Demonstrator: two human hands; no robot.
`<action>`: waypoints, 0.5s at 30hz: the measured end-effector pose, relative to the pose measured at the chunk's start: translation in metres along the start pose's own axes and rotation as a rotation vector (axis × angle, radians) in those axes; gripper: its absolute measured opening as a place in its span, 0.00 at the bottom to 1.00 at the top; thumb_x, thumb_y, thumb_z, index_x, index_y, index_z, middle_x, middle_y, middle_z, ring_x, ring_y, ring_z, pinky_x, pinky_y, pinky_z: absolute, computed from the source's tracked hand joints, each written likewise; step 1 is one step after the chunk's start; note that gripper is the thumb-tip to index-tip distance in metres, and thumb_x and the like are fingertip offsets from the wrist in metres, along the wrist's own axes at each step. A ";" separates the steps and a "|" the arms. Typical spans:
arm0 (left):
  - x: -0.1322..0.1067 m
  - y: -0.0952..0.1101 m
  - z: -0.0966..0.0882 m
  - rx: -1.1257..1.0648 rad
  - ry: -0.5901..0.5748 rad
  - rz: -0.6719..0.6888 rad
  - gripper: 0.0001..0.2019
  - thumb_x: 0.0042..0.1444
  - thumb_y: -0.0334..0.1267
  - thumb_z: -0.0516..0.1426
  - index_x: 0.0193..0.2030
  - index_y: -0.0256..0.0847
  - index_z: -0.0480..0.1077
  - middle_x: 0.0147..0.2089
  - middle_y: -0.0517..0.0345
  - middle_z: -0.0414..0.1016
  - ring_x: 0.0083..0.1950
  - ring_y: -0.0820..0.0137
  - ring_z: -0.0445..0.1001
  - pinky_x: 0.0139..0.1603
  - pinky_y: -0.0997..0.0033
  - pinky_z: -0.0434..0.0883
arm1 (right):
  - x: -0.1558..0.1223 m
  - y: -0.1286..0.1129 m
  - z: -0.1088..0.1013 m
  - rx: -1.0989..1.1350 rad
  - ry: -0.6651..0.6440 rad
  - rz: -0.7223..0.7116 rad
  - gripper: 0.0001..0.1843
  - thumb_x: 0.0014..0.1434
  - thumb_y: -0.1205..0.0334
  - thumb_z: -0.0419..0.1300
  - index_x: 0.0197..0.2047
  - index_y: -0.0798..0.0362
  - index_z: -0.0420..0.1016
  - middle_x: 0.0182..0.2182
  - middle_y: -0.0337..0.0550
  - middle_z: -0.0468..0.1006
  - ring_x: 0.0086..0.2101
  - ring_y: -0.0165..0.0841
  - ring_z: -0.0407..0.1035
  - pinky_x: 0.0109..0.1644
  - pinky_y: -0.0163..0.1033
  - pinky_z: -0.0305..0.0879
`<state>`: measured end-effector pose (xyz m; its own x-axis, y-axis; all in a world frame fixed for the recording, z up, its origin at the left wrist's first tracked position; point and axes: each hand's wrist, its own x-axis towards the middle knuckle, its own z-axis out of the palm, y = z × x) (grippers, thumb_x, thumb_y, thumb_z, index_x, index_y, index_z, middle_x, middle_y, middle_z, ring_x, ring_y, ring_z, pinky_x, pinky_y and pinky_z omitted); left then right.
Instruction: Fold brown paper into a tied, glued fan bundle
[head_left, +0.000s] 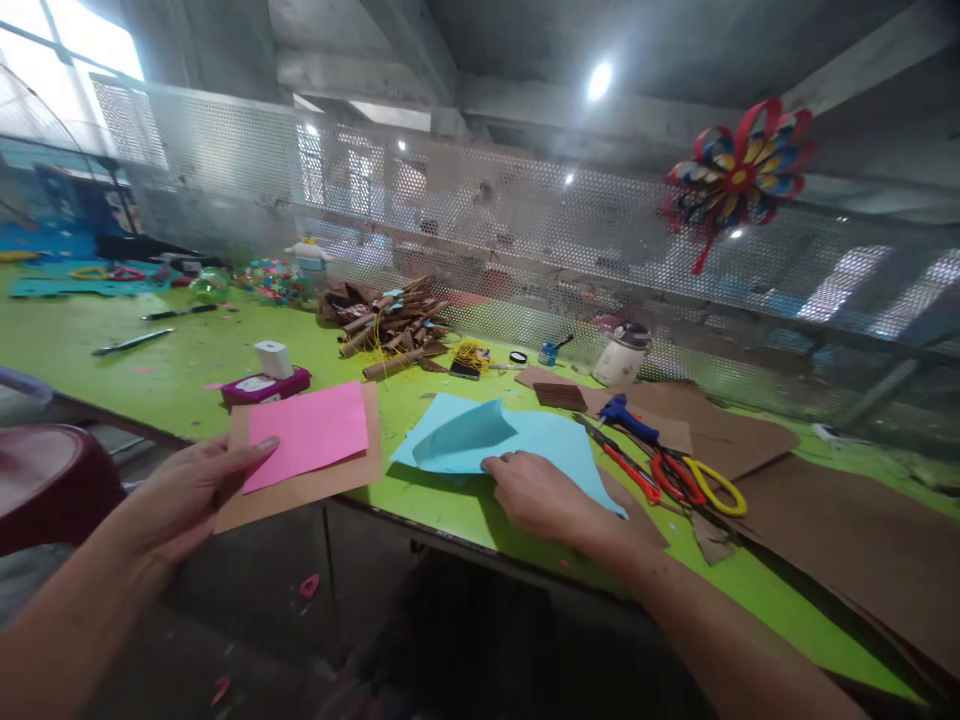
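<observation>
Between thumb and fingers, my left hand [199,475] holds a pink paper sheet [315,432] laid over a larger brown cardboard piece [300,500], out past the table's front edge. The thumb presses on the pink paper. My right hand [536,490] is closed on the near edge of a light blue paper sheet [551,435], which is partly curled up on its left side and lies on the green table. Its fingertips are curled under, partly hidden. Right of the blue paper lie scissors with red and yellow handles [720,487], an orange-handled tool [634,470] and a blue glue gun [628,418].
Brown cardboard sheets [862,540] cover the table's right end. Rolled brown tubes [397,325] are heaped at the back beside yellow string [471,355]. A white jar [621,358] stands by the mesh screen [525,220]. A white block sits on a purple box [289,385]. A red stool [56,480] is at left.
</observation>
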<state>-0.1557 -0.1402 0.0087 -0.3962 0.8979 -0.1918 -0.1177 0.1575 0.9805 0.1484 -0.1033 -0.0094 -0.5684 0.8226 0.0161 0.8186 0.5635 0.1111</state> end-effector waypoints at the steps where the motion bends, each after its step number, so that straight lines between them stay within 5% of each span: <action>1: 0.003 -0.002 0.000 -0.017 -0.051 -0.010 0.12 0.32 0.32 0.65 0.25 0.39 0.66 0.19 0.60 0.73 0.17 0.70 0.70 0.18 0.69 0.73 | -0.001 0.004 -0.002 0.044 -0.007 0.014 0.14 0.57 0.71 0.47 0.44 0.57 0.68 0.35 0.52 0.76 0.36 0.40 0.69 0.34 0.38 0.56; 10: 0.017 -0.014 -0.001 0.035 -0.341 -0.080 0.31 0.34 0.37 0.67 0.49 0.40 0.66 0.35 0.56 0.79 0.31 0.61 0.77 0.30 0.65 0.75 | -0.005 0.044 0.002 0.472 0.144 0.050 0.14 0.62 0.68 0.45 0.47 0.53 0.67 0.38 0.47 0.76 0.37 0.35 0.67 0.40 0.35 0.57; 15: 0.019 -0.012 0.019 0.192 -0.498 -0.024 0.35 0.38 0.38 0.66 0.55 0.39 0.61 0.38 0.53 0.79 0.35 0.62 0.78 0.32 0.67 0.74 | -0.004 0.052 0.009 0.536 0.230 0.058 0.12 0.62 0.66 0.44 0.42 0.54 0.67 0.35 0.46 0.75 0.34 0.33 0.66 0.40 0.35 0.58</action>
<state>-0.1442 -0.1172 -0.0057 0.0902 0.9721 -0.2163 0.0654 0.2110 0.9753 0.1944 -0.0767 -0.0126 -0.4756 0.8494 0.2287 0.7426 0.5271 -0.4132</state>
